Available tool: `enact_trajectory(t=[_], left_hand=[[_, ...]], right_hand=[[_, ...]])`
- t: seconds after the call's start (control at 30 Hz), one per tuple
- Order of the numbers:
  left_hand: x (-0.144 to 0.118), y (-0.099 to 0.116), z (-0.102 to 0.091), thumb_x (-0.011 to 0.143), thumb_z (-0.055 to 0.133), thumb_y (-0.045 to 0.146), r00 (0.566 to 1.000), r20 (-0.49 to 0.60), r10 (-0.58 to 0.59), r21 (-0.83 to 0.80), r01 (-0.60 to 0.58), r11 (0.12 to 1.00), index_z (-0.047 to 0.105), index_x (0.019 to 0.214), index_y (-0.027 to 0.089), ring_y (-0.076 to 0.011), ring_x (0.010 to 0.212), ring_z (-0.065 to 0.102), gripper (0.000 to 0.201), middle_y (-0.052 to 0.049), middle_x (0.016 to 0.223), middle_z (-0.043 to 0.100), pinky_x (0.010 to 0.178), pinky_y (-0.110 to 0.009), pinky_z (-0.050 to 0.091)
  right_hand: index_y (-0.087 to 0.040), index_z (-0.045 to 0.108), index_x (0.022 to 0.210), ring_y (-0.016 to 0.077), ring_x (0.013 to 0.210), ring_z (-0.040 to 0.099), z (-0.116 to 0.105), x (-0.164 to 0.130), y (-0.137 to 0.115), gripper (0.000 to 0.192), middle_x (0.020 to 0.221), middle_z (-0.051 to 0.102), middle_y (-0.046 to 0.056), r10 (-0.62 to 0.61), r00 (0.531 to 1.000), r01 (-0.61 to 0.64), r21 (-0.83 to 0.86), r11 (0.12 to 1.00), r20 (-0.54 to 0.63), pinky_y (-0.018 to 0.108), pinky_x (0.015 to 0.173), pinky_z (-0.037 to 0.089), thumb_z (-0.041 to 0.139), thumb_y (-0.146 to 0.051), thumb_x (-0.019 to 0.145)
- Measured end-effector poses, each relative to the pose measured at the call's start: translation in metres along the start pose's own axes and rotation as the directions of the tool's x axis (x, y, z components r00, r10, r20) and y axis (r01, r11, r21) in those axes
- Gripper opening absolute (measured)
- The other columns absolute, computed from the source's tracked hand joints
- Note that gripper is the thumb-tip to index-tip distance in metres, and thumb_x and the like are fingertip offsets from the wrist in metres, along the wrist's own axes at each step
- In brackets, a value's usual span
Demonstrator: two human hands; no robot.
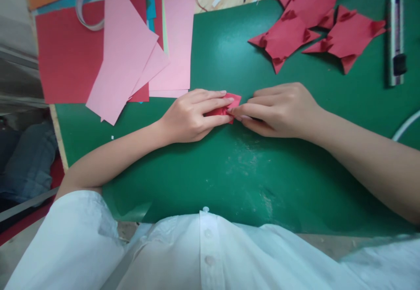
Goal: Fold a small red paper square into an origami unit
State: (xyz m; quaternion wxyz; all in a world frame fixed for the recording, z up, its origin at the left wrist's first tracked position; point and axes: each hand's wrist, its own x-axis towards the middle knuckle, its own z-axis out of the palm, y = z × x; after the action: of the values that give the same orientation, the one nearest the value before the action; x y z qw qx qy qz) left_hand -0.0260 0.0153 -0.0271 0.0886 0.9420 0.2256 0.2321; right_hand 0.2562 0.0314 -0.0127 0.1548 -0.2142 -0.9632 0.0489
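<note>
Your white shirt (203, 255) fills the near edge, and beyond it lies the green mat (229, 172). On the mat your left hand (190, 115) presses a small red paper piece (231, 104) with the fingers laid flat on it. Your right hand (278, 110) meets it from the right and pinches the same piece at its edge with the fingertips. The piece rests on the mat, in the middle, between both hands. Far right of the hands lie folded red paper shapes (311, 32), and further right a utility knife (395, 36). Far left you have pink sheets (131, 49) over a red sheet (65, 58), with a tape roll (85, 6) on top.
</note>
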Motion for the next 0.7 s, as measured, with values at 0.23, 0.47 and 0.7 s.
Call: enact_trajectory(t=[0.23,0.47,0.7], left_hand=[[0.0003,0.0028,0.0002,0.112,0.049,0.035,0.999,-0.011,-0.035,-0.046,0.034,0.998,0.077,0.127,0.030,-0.0250,0.139,0.070,0.032,-0.004,0.146,0.074,0.109,-0.048,0.061],[0.0017,0.0024,-0.0003,0.112,0.047,0.035,0.999,-0.003,-0.050,-0.055,0.049,0.997,0.076,0.126,0.031,-0.0253,0.138,0.071,0.032,-0.003,0.145,0.075,0.108,-0.049,0.062],[0.0027,0.0024,-0.0011,0.113,0.042,0.039,0.996,0.036,-0.082,-0.087,0.085,0.993,0.075,0.126,0.032,-0.0265,0.139,0.069,0.036,-0.003,0.146,0.074,0.110,-0.053,0.061]], right_hand=[[-0.030,0.074,0.113,0.0148,0.076,0.067,0.0004,0.0008,0.0001,0.030,0.091,0.080,-0.003,0.032,0.997,-0.032,0.007,0.999,0.064,0.032,0.063,0.037,0.045,-0.034,0.109],[-0.030,0.075,0.112,0.0160,0.078,0.068,0.0009,0.0004,0.0004,0.032,0.087,0.078,-0.001,0.041,0.997,-0.042,0.006,0.999,0.064,0.032,0.062,0.035,0.043,-0.035,0.110],[-0.028,0.074,0.112,0.0157,0.079,0.067,0.0016,-0.0010,0.0004,0.027,0.089,0.078,0.000,0.039,0.999,-0.040,0.045,0.998,0.030,0.032,0.064,0.032,0.047,-0.033,0.110]])
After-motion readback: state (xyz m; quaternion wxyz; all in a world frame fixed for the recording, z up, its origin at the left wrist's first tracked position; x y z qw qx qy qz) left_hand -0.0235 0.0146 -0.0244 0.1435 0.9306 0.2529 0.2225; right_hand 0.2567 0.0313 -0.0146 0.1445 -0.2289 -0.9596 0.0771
